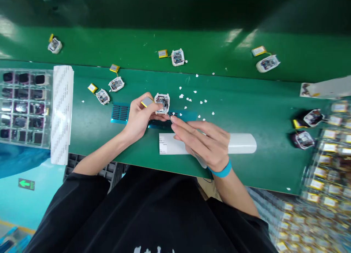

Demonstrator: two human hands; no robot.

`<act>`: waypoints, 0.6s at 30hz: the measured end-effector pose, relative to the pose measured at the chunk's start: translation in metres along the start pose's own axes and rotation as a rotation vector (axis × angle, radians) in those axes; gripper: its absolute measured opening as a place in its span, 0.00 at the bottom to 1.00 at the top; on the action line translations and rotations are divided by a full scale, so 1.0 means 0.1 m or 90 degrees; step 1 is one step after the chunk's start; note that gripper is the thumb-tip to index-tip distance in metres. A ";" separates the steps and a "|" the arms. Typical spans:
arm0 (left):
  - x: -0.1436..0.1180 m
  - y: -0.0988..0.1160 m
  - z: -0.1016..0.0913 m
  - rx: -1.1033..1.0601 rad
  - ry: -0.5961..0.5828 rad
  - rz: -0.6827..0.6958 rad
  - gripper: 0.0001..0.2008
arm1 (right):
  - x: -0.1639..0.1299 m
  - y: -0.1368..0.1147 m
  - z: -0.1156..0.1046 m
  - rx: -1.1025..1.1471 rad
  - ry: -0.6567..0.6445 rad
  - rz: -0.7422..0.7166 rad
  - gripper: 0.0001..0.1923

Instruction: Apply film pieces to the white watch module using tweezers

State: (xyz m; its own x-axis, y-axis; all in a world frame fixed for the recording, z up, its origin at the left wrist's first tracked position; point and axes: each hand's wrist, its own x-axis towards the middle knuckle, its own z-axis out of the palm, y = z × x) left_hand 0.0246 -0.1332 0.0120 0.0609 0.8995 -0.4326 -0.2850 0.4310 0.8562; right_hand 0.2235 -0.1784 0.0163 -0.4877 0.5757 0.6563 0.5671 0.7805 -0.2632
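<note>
From the head view, the left hand pinches a small white open device with its battery just above the green counter, while the right hand, fingers loosely extended, touches its near edge from the right, whatever they pinch being too small to make out.

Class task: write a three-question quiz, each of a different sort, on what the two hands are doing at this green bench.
1. True or false: the left hand holds a small white casing with its circuit board showing.
2. Which wrist wears the blue band? A left, B right.
3. Fill in: white ____ lie scattered beyond the hands.

Key: 1 true. 2 B; the right hand points its fingers at the casing. 3 scraps.
</note>
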 end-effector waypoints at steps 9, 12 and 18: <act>0.01 -0.02 -0.02 0.038 0.002 0.017 0.24 | 0.00 0.08 0.05 0.112 0.125 0.149 0.18; -0.01 -0.01 0.00 0.042 -0.019 0.027 0.21 | 0.01 0.09 0.06 0.155 0.131 0.173 0.19; -0.07 -0.03 0.04 0.066 -0.025 0.056 0.19 | 0.00 0.06 0.12 0.164 0.113 0.174 0.21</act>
State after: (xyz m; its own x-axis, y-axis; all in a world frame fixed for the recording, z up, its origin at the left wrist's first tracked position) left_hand 0.0292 -0.1405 0.0137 0.0782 0.9354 -0.3450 -0.1899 0.3536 0.9159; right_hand 0.2191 -0.1714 0.0065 -0.2071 0.7365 0.6439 0.4640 0.6534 -0.5982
